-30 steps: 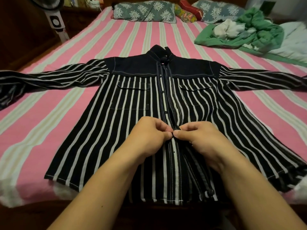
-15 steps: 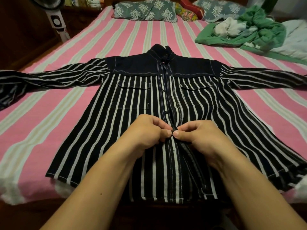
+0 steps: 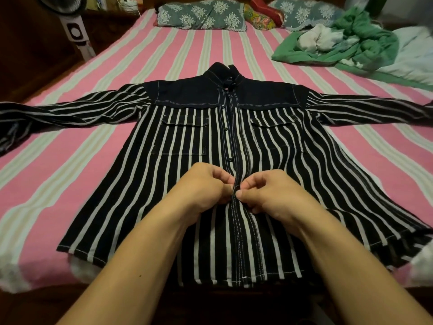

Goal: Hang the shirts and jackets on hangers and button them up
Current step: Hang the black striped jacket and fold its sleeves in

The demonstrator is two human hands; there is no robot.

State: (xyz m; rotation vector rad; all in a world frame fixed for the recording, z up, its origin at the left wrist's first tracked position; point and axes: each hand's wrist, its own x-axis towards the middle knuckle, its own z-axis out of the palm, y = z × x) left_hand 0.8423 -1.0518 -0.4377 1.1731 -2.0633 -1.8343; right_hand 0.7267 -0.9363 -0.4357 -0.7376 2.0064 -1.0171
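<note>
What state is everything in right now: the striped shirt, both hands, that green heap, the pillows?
Striped shirt: flat on the bed, sleeves spread, upper front closed.
Left hand: pinching the placket.
Right hand: pinching the placket opposite.
Green heap: crumpled, far right corner.
Pillows: lying at the bed's head.
Bed: covered by a pink striped sheet.

I can read no words, brand names or numbers anywhere here. The shirt (image 3: 187, 174) in front of me carries only stripes and stitching. The things on the shelf (image 3: 112, 2) beyond the far left corner of the bed (image 3: 70, 184) are too dark and blurred to read.
</note>
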